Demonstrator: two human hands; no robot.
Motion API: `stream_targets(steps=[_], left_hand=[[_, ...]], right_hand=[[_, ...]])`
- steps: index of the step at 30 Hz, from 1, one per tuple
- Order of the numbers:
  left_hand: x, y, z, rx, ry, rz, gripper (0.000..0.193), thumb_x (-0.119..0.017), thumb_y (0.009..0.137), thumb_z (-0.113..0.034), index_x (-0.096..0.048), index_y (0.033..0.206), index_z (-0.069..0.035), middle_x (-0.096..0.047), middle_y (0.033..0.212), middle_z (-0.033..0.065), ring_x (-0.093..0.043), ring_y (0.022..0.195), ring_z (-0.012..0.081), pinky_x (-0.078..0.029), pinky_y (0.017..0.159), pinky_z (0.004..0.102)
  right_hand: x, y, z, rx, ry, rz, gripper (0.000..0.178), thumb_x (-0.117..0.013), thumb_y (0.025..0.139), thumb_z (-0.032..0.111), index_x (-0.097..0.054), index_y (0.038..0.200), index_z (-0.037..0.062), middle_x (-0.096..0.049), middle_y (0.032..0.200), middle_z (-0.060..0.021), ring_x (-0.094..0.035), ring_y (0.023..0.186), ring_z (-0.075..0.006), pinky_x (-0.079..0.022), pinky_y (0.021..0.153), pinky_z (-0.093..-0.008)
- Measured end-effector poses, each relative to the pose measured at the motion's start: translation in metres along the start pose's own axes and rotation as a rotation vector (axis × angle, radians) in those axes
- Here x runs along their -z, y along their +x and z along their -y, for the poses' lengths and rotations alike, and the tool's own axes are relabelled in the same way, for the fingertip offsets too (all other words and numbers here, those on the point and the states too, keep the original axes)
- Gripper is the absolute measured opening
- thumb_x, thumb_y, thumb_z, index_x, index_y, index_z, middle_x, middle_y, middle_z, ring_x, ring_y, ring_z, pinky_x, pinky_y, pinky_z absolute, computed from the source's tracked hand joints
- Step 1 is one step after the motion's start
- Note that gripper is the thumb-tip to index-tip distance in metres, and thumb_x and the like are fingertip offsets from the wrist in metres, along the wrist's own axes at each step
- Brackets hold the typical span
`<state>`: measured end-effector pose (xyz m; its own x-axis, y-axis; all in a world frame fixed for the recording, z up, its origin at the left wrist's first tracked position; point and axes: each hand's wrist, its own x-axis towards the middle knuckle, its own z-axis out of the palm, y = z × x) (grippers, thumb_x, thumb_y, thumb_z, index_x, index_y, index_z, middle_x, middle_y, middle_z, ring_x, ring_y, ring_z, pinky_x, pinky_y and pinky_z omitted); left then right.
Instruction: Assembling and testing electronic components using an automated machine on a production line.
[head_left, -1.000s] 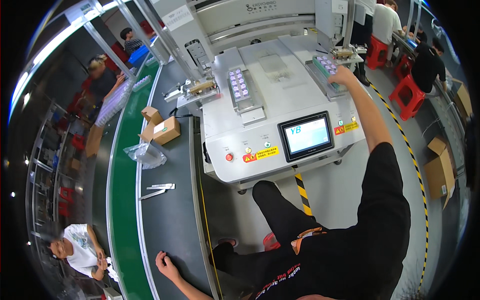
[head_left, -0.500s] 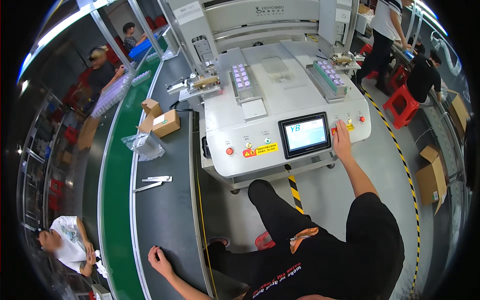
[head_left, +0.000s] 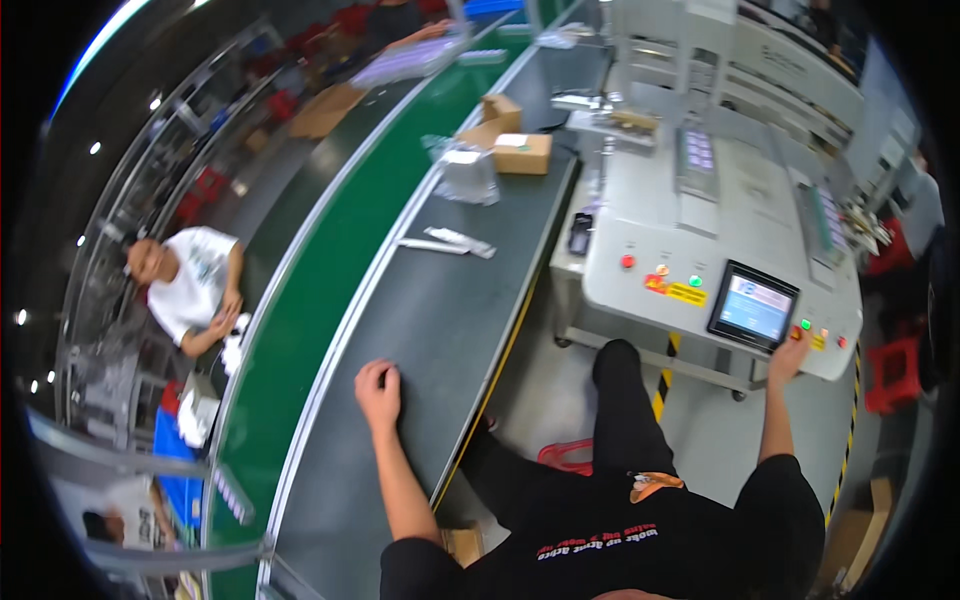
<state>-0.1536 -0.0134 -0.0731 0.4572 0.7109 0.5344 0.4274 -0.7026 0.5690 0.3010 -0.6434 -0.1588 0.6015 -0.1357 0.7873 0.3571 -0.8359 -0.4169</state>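
Observation:
My left hand [head_left: 378, 398] rests on the dark bench top [head_left: 400, 310], its fingers curled in and nothing visible in them. On the right, my right hand [head_left: 789, 357] is at the front edge of a white machine [head_left: 650, 215], just beside its touchscreen [head_left: 755, 306]. Its fingers reach up to the panel below a lit green button [head_left: 806, 324]; they hold nothing visible, and blur hides whether they press anything. Two fixtures on the machine carry rows of small purple-white pieces [head_left: 698, 150].
Thin metal strips [head_left: 460, 242], a plastic-wrapped block [head_left: 468, 177] and an opened cardboard box [head_left: 522, 153] lie on the bench. A green conveyor belt [head_left: 345, 220] runs alongside. Beyond it sits a person in a white shirt [head_left: 195, 280]. A red stool [head_left: 893, 375] stands at right.
The view has swung left, so the machine now lies farther right. My right hand stays at the panel beside the touchscreen, whose display has changed. My left hand remains on the bench.

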Motion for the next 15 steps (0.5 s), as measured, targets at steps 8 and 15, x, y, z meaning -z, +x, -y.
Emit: stream_targets(steps=[8, 15], left_hand=[[-0.069, 0.058, -0.042, 0.048, 0.019, 0.227, 0.023, -0.06, 0.076, -0.025, -0.065, 0.092, -0.009, -0.062, 0.095, 0.0098, -0.056, 0.094, 0.0305, -0.044, 0.084, 0.0401], [-0.158, 0.125, -0.074, -0.099, 0.204, 0.321, 0.046, -0.055, 0.082, -0.035, -0.052, 0.122, -0.012, -0.046, 0.134, 0.0087, -0.042, 0.124, 0.0282, -0.033, 0.098, 0.0514]], right_hand=[[0.008, 0.005, 0.016, -0.115, 0.018, 0.105, 0.037, -0.042, 0.088, 0.001, -0.045, 0.125, -0.0025, -0.048, 0.13, -0.0187, -0.044, 0.121, -0.0331, -0.032, 0.103, -0.0362], [0.022, 0.004, 0.003, -0.119, 0.124, 0.208, 0.033, -0.039, 0.09, 0.0, -0.051, 0.12, -0.0009, -0.047, 0.134, -0.0149, -0.046, 0.122, -0.029, -0.033, 0.103, -0.0338]])
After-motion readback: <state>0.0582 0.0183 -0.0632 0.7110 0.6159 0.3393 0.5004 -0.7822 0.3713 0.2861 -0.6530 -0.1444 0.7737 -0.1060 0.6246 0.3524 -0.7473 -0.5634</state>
